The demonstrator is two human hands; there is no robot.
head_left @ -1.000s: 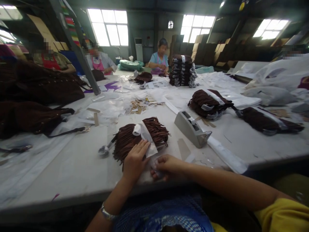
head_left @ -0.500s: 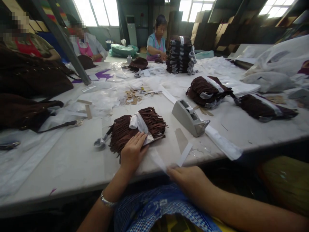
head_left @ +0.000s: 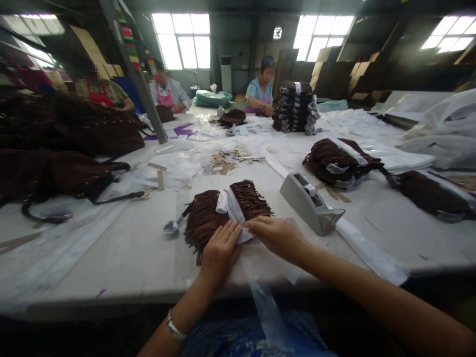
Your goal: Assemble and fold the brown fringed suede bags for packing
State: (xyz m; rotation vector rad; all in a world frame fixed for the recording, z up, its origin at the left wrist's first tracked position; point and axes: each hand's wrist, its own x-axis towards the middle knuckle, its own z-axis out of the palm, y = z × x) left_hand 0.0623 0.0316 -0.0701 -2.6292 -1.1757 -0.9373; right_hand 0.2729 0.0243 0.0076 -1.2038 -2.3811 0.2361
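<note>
I find the dark brown fringed article lying flat on the table before me, its strands splayed to left and right. A whitish, translucent band crosses its middle toward me, a small white roll beside it.

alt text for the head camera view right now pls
A person's left hand and right hand touch a white strip lying across a brown fringed item on a pale table; a grey tape dispenser stands to the right.
</note>
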